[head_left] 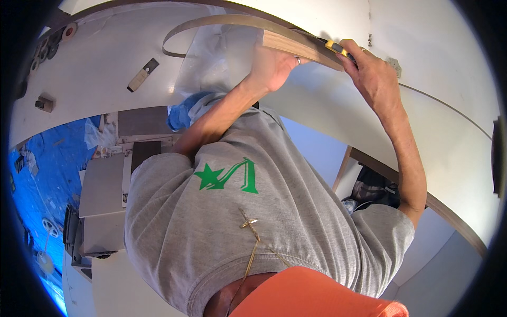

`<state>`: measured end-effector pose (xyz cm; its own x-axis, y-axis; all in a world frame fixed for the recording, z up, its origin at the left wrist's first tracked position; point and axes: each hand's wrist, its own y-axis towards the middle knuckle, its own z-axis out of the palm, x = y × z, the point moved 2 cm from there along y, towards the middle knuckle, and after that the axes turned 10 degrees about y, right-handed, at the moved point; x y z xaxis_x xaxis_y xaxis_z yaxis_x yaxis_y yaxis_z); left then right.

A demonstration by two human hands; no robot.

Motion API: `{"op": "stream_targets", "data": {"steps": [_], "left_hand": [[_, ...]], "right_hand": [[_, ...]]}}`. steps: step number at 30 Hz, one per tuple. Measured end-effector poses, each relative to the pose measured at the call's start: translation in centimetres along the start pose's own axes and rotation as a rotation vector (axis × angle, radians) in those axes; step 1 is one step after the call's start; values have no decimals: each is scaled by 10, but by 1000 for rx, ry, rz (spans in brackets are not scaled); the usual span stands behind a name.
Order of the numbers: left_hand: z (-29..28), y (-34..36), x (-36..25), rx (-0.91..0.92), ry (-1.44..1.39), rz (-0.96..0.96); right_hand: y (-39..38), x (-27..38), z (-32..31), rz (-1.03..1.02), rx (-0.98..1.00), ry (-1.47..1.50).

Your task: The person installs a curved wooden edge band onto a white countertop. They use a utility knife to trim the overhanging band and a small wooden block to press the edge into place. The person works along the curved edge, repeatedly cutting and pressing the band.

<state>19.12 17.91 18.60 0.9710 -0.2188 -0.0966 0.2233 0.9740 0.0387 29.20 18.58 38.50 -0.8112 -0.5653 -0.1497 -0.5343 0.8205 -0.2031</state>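
In the upper middle, my left hand (274, 70) grips the side of a narrow wood-grain board (301, 48), a ring on one finger. A thin brownish edging strip (232, 20) runs along the board and bends round in a wide loop to its left. My right hand (374, 75) is closed round a yellow and black utility knife (338, 48). The knife's front end lies close to the board's right end and the strip. Its blade is too small to make out.
On the white worktop (116, 47) lie a flat beige tool with dark ends (142, 75), a small block (44, 103) and clear plastic film (203, 66). Tape rolls (68, 31) stand far left. Panels (103, 185) and a blue tarp (55, 164) are below. A socket (394, 67) is beyond my right hand.
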Motion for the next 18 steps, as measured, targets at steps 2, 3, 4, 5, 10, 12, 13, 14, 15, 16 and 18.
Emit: {"op": "stream_targets", "data": {"steps": [2,3,4,5,10,12,13,14,15,16,18], "left_hand": [[-2,1,1,13,2,-1],[-3,1,1,25,7,3],[-4,1,1,37,11,14],[-4,1,3,11,37,-7],[-8,2,7,-46,88,-50],[-9,1,6,-14,119,-40],[-9,0,6,-11,128,-35],[-9,0,5,-8,138,-31],[-9,1,5,-9,134,-28],[-8,2,5,26,142,-6],[-8,2,4,1,151,-26]], "right_hand": [[-4,-5,1,83,60,0],[-5,-8,2,147,106,-4],[-6,-8,2,105,91,4],[-7,-9,3,99,93,4],[-11,-18,6,119,107,28],[-13,-24,7,158,147,23],[-13,-26,8,124,136,27],[-14,-28,9,116,128,31],[-15,-30,10,121,122,37],[-16,-32,11,116,118,28],[-16,-36,13,117,133,13]]}}
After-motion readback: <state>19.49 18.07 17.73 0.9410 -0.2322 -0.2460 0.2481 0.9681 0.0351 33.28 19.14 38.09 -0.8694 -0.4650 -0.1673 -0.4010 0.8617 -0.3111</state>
